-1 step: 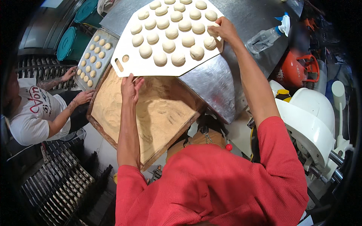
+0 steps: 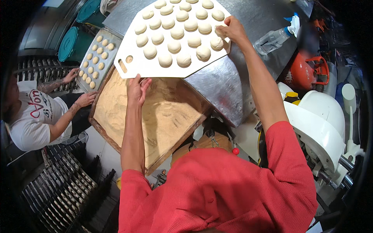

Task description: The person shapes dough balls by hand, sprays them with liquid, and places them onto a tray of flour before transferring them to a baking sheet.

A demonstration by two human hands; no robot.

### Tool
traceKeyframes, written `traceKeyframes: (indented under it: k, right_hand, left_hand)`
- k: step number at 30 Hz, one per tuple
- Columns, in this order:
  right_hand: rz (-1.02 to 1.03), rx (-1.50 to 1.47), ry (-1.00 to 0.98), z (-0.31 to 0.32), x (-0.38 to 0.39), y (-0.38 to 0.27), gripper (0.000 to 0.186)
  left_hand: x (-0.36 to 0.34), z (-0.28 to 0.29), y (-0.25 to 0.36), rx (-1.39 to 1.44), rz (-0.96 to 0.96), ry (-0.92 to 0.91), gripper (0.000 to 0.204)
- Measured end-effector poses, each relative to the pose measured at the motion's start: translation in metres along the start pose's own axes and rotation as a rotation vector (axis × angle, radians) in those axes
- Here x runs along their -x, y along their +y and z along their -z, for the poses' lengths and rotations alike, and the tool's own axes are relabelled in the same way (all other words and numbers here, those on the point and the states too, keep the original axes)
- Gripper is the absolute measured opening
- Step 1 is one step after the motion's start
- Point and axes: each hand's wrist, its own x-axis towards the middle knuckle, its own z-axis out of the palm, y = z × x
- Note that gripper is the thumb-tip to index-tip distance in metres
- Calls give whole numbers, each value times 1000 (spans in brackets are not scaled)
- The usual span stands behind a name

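Note:
A white cutting board (image 2: 171,72) with a handle slot carries rows of round pale dough balls (image 2: 177,32). It spans the steel table and overhangs a wooden box of light flour-like powder (image 2: 163,112). At the board's near edge is my left hand (image 2: 136,90), fingertips against the rim, other fingers partly spread below it. My right hand (image 2: 233,32) grips the board's right rim, fingers closed and bent over the edge beside the dough balls. What lies under those fingertips is partly hidden.
To the left a person (image 2: 39,116) holds a metal tray (image 2: 83,64) of small dough balls. A spray bottle (image 2: 272,40) lies on the steel table (image 2: 252,17). Racks (image 2: 62,190) stand lower left; an orange gas cylinder (image 2: 301,73) and a white machine (image 2: 318,120) are at right.
My left hand has shifted slightly right and up along the board's near edge. My right hand has slid a little to the right. The board has risen very slightly.

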Motion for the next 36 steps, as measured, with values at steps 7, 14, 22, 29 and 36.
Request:
traceKeyframes:
  k: [7,14,22,29,36]
  right_hand:
    - [-235,-1047,1,14,93,-2,41]
    - [-324,-1559,-241,18,197,-12,34]
    - [-233,-1389,-320,29,241,-68,38]
    - [-332,-1543,-238,19,241,-51,32]
    - [-381,-1345,119,16,222,5,26]
  left_hand:
    - [-44,2,27,-151,-148,89,23]
    - [77,-102,-25,-538,-541,-212,16]
    - [131,-153,-22,-441,-406,-652,25]
    - [126,-151,-47,-138,-305,-566,21]
    - [95,-156,-58,-678,-380,-510,16]
